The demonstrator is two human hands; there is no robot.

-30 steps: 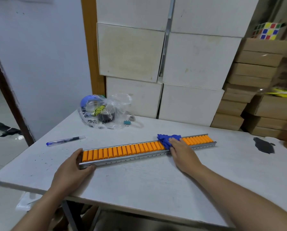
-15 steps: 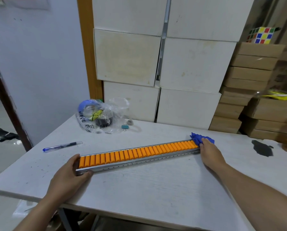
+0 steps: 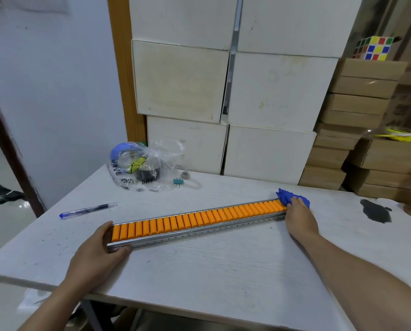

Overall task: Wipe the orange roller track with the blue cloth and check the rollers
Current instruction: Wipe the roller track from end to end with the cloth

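Note:
The roller track (image 3: 195, 220), a long metal rail filled with orange rollers, lies slanted across the white table (image 3: 211, 266), its right end farther from me. My left hand (image 3: 97, 254) grips the track's near left end, thumb on the front rail. My right hand (image 3: 300, 216) presses the crumpled blue cloth (image 3: 284, 195) onto the far right end of the track. The cloth covers the last rollers there.
A blue pen (image 3: 87, 210) lies left of the track. A clear plastic bag (image 3: 145, 168) with tape rolls and a teal binder clip (image 3: 177, 182) sit behind it. White boxes (image 3: 269, 149) and brown cartons (image 3: 364, 103) line the back. A black patch (image 3: 375, 210) marks the right side.
My right hand slid the blue cloth from the middle of the track to its right end. The left hand stayed on the left end.

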